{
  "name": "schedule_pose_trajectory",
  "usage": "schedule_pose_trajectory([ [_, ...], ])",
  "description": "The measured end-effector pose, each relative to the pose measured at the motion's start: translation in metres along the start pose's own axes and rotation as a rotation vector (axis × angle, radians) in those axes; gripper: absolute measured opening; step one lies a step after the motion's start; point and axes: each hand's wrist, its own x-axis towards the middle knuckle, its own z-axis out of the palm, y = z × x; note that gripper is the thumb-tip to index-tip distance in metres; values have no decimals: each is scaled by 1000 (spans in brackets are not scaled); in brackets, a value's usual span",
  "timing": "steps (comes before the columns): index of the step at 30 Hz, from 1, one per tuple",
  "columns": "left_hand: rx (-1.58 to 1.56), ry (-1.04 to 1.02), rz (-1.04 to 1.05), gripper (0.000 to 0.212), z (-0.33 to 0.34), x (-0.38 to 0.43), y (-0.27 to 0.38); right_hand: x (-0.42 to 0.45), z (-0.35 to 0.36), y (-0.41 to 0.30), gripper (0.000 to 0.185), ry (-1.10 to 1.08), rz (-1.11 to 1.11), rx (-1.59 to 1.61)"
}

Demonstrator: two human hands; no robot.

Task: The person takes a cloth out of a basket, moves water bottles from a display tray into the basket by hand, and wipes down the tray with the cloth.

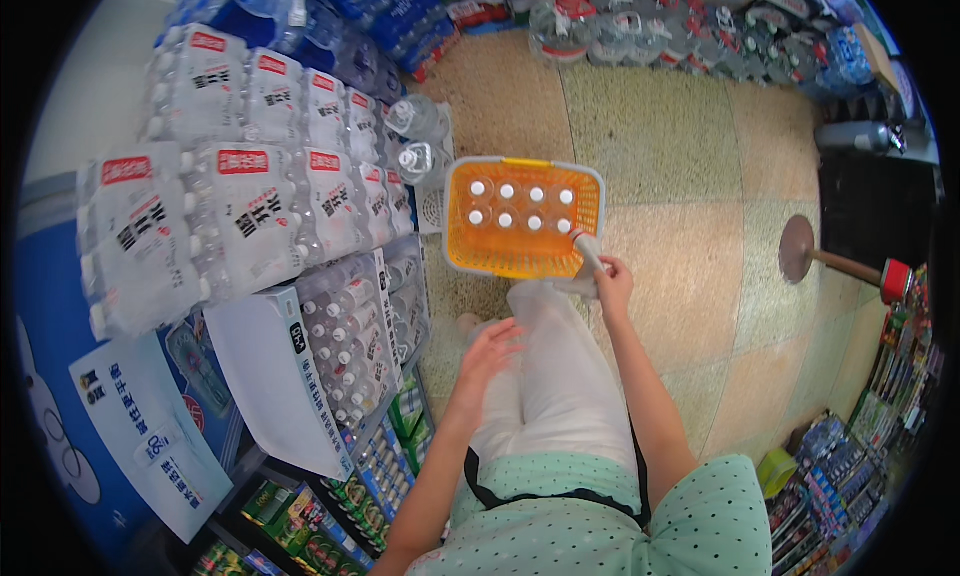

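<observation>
An orange plastic shopping basket (510, 263) with a grey rim stands on the floor before me. Several bottles with white caps (506, 191) stand upright inside it in two rows. Beside the basket's near right corner, my right hand (615, 280) pinches a translucent plastic piece (589, 252) with a red mark at its end. Whether this is wrapping film or a bottle, I cannot tell. Part of it hangs over the rim. My left hand (489, 358) is held above my thigh, fingers apart and holding nothing.
Shrink-wrapped packs of water bottles (255, 201) are stacked on the left, over an open carton of bottles (345, 343). Large water jugs (421, 137) stand left of the basket. More jugs (630, 28) line the far side. A round-based metal stand (796, 250) is right.
</observation>
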Motion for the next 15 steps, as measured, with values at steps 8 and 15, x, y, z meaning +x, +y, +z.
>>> schedule_pose_trajectory([
  [8,1152,329,793,71,9,-32,83,-102,-35,-211,39,-632,-263,13],
  [15,1306,325,969,45,-11,-66,136,-173,-60,-335,45,-1004,-599,-68],
])
